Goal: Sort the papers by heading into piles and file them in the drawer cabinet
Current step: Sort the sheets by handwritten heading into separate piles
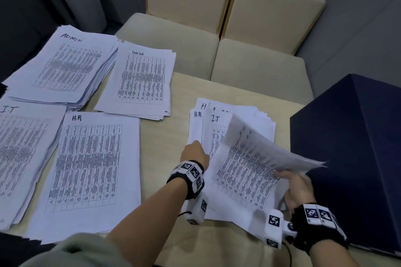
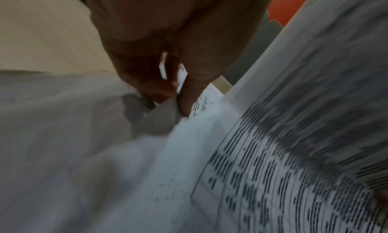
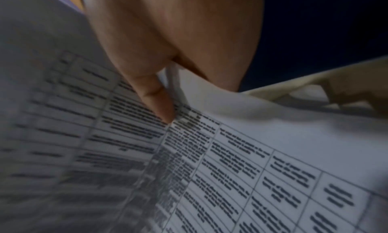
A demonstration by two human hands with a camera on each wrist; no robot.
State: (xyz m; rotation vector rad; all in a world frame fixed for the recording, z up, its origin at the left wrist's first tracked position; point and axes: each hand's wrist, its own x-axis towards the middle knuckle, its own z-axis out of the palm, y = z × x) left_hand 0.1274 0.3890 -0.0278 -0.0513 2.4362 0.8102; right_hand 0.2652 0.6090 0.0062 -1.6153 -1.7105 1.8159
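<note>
From the head view, my right hand (image 1: 297,188) pinches a lifted sheet (image 1: 267,149) above the unsorted stack (image 1: 238,128); my left hand (image 1: 194,153) pins that stack's left edge. The left wrist view shows fingers (image 2: 189,94) gripping paper. On the right wrist, my thumb (image 3: 155,100) clamps the sheet. Sorting continues; next I'd read its heading and choose among the piles left of the stack.

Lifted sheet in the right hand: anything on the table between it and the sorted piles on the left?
Only the left hand and forearm, which rest on the unsorted stack between the lifted sheet in the right hand and the H.R pile. The bare table strip between them holds nothing else visible.
</note>
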